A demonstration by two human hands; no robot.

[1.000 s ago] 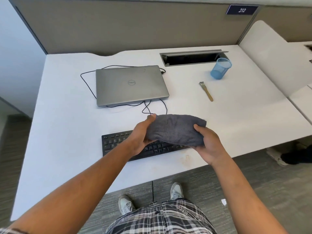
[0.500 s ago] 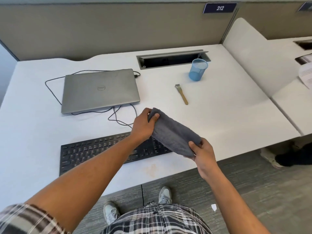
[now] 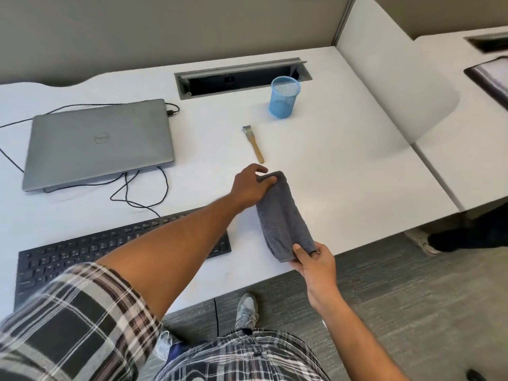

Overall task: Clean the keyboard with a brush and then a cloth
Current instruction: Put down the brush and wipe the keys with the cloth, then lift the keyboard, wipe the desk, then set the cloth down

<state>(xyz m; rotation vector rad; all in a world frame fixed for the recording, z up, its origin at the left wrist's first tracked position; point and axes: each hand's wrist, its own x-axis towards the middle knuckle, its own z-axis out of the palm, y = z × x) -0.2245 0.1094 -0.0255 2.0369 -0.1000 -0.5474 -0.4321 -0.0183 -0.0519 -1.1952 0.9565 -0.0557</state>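
Observation:
A folded grey cloth [image 3: 284,215] lies stretched over the white desk [image 3: 343,171], to the right of the black keyboard [image 3: 82,251]. My left hand [image 3: 248,185] grips the cloth's far end. The near end, at the desk's front edge, is pinched by my right hand [image 3: 316,264]. My left forearm crosses over the keyboard's right half and hides part of it. A small wooden-handled brush [image 3: 254,145] lies on the desk just beyond my left hand.
A shut grey laptop [image 3: 99,141] with black cables sits at the back left. A blue mesh cup [image 3: 284,97] stands near an open cable tray [image 3: 242,78]. A white divider [image 3: 395,86] bounds the desk on the right.
Both hands have carried the cloth to the right, off the keyboard, and turned it lengthwise so it runs from far to near. The view has swung rightward.

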